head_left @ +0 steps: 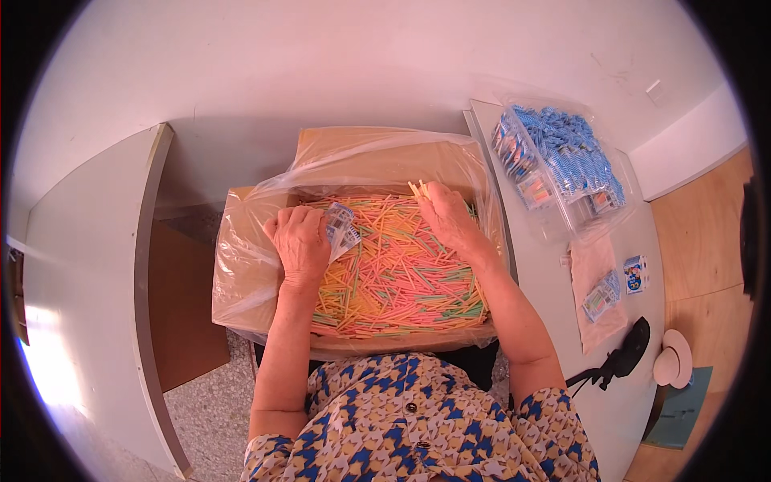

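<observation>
A cardboard box (249, 281) lined with clear plastic holds a deep heap of thin coloured sticks (393, 281) in pink, yellow, orange and green. At the heap's left side my left hand (301, 241) is closed on a small clear plastic packet (344, 229) with blue print. What is inside the packet is too small to tell. Over the far right of the heap, my right hand (446, 213) grips a few pale yellow sticks (418, 189), whose ends stick out past the fingers.
On the right table (546, 273) stands a clear plastic bin (554, 217) full of blue-striped packets (574, 153). Nearer lie a pink cloth (594, 257), more packets (602, 296), a blue card (636, 274) and a black strapped object (626, 349). A white panel (104, 281) stands left.
</observation>
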Demonstrator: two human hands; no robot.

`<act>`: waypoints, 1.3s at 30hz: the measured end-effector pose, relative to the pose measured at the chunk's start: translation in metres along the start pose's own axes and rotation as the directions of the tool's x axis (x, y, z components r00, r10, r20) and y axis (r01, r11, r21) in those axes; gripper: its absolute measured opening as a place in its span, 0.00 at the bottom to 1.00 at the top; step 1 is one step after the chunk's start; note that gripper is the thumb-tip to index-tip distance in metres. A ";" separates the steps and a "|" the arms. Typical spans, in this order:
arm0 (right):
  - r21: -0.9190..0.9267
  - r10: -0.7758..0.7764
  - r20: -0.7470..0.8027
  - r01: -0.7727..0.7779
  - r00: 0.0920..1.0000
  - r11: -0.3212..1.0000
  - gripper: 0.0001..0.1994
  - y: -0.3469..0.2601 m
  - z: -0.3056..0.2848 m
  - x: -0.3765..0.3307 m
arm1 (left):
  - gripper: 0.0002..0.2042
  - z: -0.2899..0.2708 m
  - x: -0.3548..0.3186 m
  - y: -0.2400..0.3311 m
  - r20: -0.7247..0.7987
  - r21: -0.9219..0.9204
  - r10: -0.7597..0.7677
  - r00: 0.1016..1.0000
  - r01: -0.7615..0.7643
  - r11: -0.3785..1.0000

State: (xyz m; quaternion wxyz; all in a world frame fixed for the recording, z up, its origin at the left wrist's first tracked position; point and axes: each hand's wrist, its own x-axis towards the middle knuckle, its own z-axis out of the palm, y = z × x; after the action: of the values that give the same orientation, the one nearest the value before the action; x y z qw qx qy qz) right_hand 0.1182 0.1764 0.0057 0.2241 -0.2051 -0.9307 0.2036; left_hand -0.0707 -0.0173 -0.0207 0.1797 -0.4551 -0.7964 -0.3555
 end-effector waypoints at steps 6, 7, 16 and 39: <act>0.415 0.323 0.317 -0.436 0.892 0.799 0.10 -0.002 -0.014 -0.010 | 0.05 0.000 0.000 -0.001 0.037 0.004 -0.002 0.999 0.002 1.000; 0.385 0.317 0.332 -0.434 0.888 0.814 0.11 0.001 -0.014 -0.012 | 0.05 0.000 0.000 -0.001 0.043 0.001 -0.005 0.999 0.005 1.000; -0.226 0.330 0.297 -0.269 0.896 0.936 0.11 -0.003 0.011 -0.051 | 0.07 0.005 0.000 -0.004 -0.024 -0.002 0.014 1.000 -0.014 1.000; 0.653 0.432 0.413 -0.592 0.802 0.473 0.10 -0.009 -0.007 -0.038 | 0.04 0.002 0.001 -0.006 -0.020 -0.006 -0.017 1.000 0.017 1.000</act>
State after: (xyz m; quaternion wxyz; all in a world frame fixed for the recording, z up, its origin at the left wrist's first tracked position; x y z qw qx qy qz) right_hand 0.1503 0.1532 0.0026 0.1265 -0.3415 -0.6688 0.6482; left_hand -0.0759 -0.0173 -0.0240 0.1832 -0.4452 -0.7973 -0.3640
